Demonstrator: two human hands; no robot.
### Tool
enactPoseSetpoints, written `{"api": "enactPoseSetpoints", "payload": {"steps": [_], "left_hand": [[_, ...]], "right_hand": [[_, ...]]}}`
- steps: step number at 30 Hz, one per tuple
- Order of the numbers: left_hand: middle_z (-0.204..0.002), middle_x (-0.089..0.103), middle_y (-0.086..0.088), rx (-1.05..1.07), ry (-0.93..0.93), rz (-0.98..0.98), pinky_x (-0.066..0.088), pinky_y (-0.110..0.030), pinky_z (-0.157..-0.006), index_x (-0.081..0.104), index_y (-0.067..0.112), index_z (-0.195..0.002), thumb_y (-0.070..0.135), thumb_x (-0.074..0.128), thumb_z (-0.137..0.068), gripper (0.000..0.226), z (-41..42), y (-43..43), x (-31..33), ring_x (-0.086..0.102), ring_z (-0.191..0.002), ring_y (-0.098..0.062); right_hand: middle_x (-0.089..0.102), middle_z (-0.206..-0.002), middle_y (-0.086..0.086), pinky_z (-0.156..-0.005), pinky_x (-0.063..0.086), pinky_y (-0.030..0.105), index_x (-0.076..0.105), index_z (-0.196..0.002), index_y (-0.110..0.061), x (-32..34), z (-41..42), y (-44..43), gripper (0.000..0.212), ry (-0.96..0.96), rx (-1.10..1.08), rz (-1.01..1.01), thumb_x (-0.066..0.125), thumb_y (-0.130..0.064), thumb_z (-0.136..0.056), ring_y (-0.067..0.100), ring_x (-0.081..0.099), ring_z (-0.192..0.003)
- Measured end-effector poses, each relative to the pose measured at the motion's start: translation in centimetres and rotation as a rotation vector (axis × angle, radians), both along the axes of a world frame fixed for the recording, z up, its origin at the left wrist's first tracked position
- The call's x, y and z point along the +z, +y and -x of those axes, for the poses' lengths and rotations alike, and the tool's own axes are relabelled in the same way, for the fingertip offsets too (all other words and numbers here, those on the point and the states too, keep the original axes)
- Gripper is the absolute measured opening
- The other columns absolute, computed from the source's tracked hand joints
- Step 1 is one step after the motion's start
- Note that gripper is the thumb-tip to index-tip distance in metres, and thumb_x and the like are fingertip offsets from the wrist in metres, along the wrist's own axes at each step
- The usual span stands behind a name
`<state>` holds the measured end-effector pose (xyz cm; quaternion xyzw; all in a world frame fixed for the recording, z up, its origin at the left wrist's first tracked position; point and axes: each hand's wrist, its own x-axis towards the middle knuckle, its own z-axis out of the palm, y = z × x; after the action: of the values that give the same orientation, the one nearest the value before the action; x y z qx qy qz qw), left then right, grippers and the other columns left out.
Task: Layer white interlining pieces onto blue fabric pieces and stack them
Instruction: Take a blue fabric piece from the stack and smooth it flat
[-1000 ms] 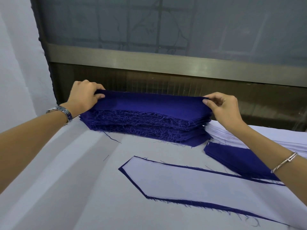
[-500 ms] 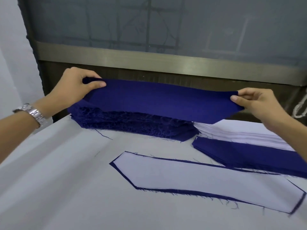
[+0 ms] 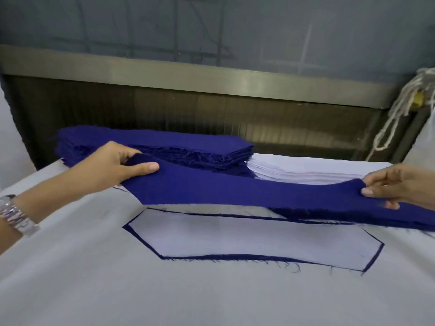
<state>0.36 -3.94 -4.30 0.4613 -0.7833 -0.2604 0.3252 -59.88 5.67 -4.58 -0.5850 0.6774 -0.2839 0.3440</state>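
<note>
So one blue fabric piece is stretched out between both hands, hanging just above the counter. The left hand has its grip pinched on the left end, thumb on top and fingers curled underneath. The right hand pinches the right end the same way.

Under it, nearer the camera, a white interlining piece lies flat on a blue one, with only a thin blue border showing around it.

At the far left is the tall blue stack, and touching its right side is the white interlining stack. A low blue pile sits on the right, below the right hand. There's a metal watch on the left wrist.
</note>
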Motion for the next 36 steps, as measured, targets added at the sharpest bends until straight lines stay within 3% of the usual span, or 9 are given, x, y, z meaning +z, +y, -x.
{"api": "enactPoseSetpoints", "payload": {"steps": [4, 7, 9, 12, 16, 20, 26, 33, 36], "left_hand": [[-0.085, 0.078, -0.003, -0.084, -0.066, -0.144, 0.058, -0.049, -0.077, 0.077, 0.019, -0.092, 0.054, 0.067, -0.064, 0.045, 0.2, 0.8, -2.0, 0.074, -0.082, -0.028], [-0.086, 0.078, -0.002, -0.133, -0.110, -0.207, 0.059, -0.032, -0.069, 0.077, 0.016, -0.091, 0.044, 0.068, -0.070, 0.035, -0.3, 1.2, -3.2, 0.074, -0.080, -0.025], [-0.083, 0.077, -0.004, -0.116, -0.162, -0.230, 0.057, -0.026, -0.064, 0.076, 0.011, -0.092, 0.047, 0.067, -0.070, 0.043, -0.5, 1.3, -3.8, 0.073, -0.075, -0.023], [-0.083, 0.070, -0.024, -0.042, -0.216, -0.248, 0.057, -0.045, -0.075, 0.069, -0.005, -0.098, 0.061, 0.067, -0.063, 0.075, -0.8, 1.4, -4.6, 0.067, -0.072, -0.035], [-0.077, 0.072, -0.019, -0.009, -0.256, -0.257, 0.051, -0.036, -0.066, 0.078, 0.017, -0.089, 0.073, 0.063, -0.056, 0.066, -0.6, 1.8, -5.1, 0.062, -0.061, -0.022], [-0.079, 0.072, -0.018, 0.036, -0.300, -0.221, 0.056, -0.046, -0.079, 0.075, 0.011, -0.093, 0.076, 0.062, -0.058, 0.075, -0.7, 1.6, -5.5, 0.069, -0.079, -0.036], [-0.068, 0.075, -0.002, 0.054, -0.317, -0.199, 0.057, -0.034, -0.073, 0.074, 0.032, -0.078, 0.078, 0.060, -0.056, 0.052, -0.8, 1.5, -5.9, 0.070, -0.065, -0.020], [-0.059, 0.070, -0.005, 0.120, -0.369, -0.134, 0.053, -0.031, -0.065, 0.066, 0.016, -0.064, 0.077, 0.063, -0.054, 0.062, -0.7, 1.4, -6.2, 0.065, -0.051, -0.008], [-0.053, 0.068, -0.002, 0.141, -0.398, -0.157, 0.048, -0.016, -0.055, 0.062, 0.010, -0.066, 0.073, 0.064, -0.057, 0.064, -0.5, 1.5, -6.1, 0.062, -0.045, -0.004]], "right_hand": [[0.063, -0.069, 0.026, -0.049, 0.048, 0.024, 0.069, -0.090, 0.000, -3.5, 3.3, -0.7, 0.043, 0.086, 0.072, -0.140, 0.090, -0.035, -0.075, 0.021, 0.058, -0.053], [0.067, -0.083, 0.028, -0.052, 0.050, 0.025, 0.066, -0.096, -0.001, -5.9, 5.5, -1.5, 0.035, 0.115, 0.118, -0.192, 0.082, -0.030, -0.085, 0.022, 0.060, -0.058], [0.069, -0.085, 0.024, -0.054, 0.051, 0.026, 0.067, -0.096, -0.006, -7.1, 6.6, -1.9, 0.029, 0.127, 0.125, -0.206, 0.081, -0.031, -0.087, 0.023, 0.063, -0.060], [0.066, -0.079, 0.016, -0.054, 0.052, 0.028, 0.065, -0.090, -0.009, -8.4, 7.1, -2.1, 0.024, 0.091, 0.143, -0.209, 0.080, -0.027, -0.088, 0.027, 0.063, -0.061], [0.064, -0.077, 0.015, -0.054, 0.052, 0.029, 0.065, -0.086, -0.009, -8.6, 6.5, -1.9, 0.026, 0.078, 0.159, -0.231, 0.082, -0.029, -0.086, 0.027, 0.064, -0.062], [0.067, -0.079, 0.016, -0.055, 0.053, 0.028, 0.067, -0.089, -0.008, -8.2, 5.6, -1.6, 0.030, 0.054, 0.172, -0.231, 0.084, -0.033, -0.084, 0.025, 0.064, -0.062], [0.070, -0.092, 0.020, -0.055, 0.054, 0.028, 0.070, -0.100, -0.006, -7.5, 4.5, -1.2, 0.039, 0.028, 0.206, -0.253, 0.084, -0.037, -0.082, 0.022, 0.065, -0.064], [0.067, -0.085, 0.016, -0.052, 0.052, 0.028, 0.067, -0.090, -0.013, -7.7, 4.3, -1.1, 0.032, 0.023, 0.162, -0.280, 0.085, -0.037, -0.081, 0.023, 0.061, -0.059], [0.064, -0.077, 0.013, -0.049, 0.051, 0.028, 0.064, -0.087, -0.014, -7.7, 4.1, -0.9, 0.034, 0.052, 0.125, -0.283, 0.087, -0.037, -0.078, 0.022, 0.059, -0.054]]}}
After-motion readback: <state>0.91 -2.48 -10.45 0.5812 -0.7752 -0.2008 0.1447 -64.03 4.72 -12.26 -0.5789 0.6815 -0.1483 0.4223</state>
